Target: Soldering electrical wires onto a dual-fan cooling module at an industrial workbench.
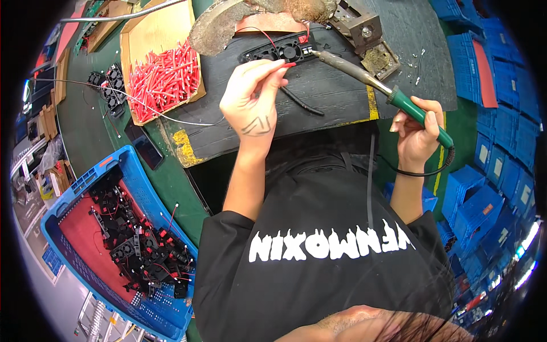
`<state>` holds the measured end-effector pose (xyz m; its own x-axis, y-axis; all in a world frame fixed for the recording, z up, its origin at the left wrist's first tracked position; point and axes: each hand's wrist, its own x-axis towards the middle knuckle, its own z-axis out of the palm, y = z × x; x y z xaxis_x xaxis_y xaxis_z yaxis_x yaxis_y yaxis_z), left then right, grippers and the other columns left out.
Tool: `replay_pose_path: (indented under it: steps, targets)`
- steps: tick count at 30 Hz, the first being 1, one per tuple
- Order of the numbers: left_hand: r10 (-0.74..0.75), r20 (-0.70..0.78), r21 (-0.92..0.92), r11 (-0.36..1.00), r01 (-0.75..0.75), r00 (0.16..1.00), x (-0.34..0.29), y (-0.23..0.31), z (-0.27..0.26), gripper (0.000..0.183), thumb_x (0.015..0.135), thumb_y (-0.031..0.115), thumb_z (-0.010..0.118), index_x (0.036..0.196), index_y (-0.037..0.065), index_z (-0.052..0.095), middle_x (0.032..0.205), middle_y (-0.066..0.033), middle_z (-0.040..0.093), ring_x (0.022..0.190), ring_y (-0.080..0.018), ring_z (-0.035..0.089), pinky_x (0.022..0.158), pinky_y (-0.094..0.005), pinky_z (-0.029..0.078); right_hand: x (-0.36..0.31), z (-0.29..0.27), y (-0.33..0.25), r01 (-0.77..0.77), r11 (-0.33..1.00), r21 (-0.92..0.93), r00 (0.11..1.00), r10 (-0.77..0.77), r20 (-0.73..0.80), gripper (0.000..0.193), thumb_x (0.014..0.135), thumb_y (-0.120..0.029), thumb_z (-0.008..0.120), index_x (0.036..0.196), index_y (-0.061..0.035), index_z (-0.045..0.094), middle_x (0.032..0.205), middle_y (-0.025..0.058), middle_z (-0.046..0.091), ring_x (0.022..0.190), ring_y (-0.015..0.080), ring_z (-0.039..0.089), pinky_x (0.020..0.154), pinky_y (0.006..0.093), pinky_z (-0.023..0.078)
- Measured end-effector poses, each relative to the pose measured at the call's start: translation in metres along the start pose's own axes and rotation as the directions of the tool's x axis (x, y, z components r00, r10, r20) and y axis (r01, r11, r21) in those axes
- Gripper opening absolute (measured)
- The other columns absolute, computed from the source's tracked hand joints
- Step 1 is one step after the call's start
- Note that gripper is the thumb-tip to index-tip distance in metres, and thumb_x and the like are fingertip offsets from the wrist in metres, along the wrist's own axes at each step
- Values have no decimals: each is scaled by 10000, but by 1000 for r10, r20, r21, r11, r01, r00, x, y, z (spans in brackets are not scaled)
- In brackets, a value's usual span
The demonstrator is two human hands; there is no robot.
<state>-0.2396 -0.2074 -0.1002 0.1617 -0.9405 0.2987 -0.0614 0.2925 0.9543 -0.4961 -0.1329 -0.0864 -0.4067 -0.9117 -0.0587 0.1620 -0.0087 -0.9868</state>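
My left hand [250, 102] is closed in a pinch on a short red wire [290, 65], just in front of a black fan unit [289, 53] that lies on the dark work board. My right hand [419, 134] grips the green handle of a soldering iron [407, 107]. The iron's metal shaft slants up and left, and its tip is at the right end of the fan unit; whether it touches is too small to tell. A black cable [302, 101] lies on the board beside my left hand.
A cardboard tray of red wire pieces [165, 80] stands left of the board. Nearby are loose black fans [108, 85] and a phone [144, 147]. A blue crate [85, 179] holds several fan units at lower left. A metal stand [362, 31] sits behind the iron.
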Motion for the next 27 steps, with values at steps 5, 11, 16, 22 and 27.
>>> replay_pose_path:
  steps: [5, 11, 16, 22, 27]
  targets:
    - [175, 45, 233, 955, -181, 984, 1, -15, 12, 124, 815, -28, 728, 938, -25, 711, 885, -85, 667, 666, -111, 614, 598, -216, 509, 1, 6, 4, 8, 1000, -19, 1000, -8, 11, 372, 955, -318, 423, 1025, 12, 579, 664, 138, 629, 485, 176, 580, 418, 224, 389]
    - [271, 11, 288, 921, -262, 963, 5, -25, 23, 109, 805, -27, 735, 909, -28, 705, 861, -91, 667, 653, -101, 603, 589, -215, 498, 4, 6, 6, -5, 1000, -23, 1000, 6, 29, 368, 954, -307, 421, 1029, 14, 584, 672, 140, 635, 484, 176, 584, 418, 222, 389]
    - [262, -2, 281, 926, -251, 965, 5, -30, 27, 111, 799, -28, 739, 904, -31, 703, 861, -91, 671, 653, -103, 602, 590, -217, 496, 6, 7, 9, -18, 1000, -24, 999, 19, 36, 367, 954, -305, 423, 1029, 16, 586, 676, 141, 638, 485, 176, 586, 419, 223, 389]
    - [255, -11, 300, 923, -240, 967, 4, -31, 27, 110, 798, -21, 743, 902, -27, 704, 852, -88, 673, 660, -101, 597, 595, -214, 485, 6, 6, 5, -18, 999, -38, 999, 20, 48, 361, 946, -298, 436, 1023, 19, 589, 695, 148, 649, 502, 176, 598, 431, 221, 398]
    - [234, -20, 297, 930, -218, 972, 4, -29, 28, 105, 801, -22, 740, 899, -24, 704, 851, -85, 673, 662, -100, 596, 600, -213, 483, 4, 11, -3, 25, 993, -113, 998, -19, 60, 326, 933, -260, 451, 1008, 25, 592, 705, 149, 655, 519, 174, 608, 439, 217, 403]
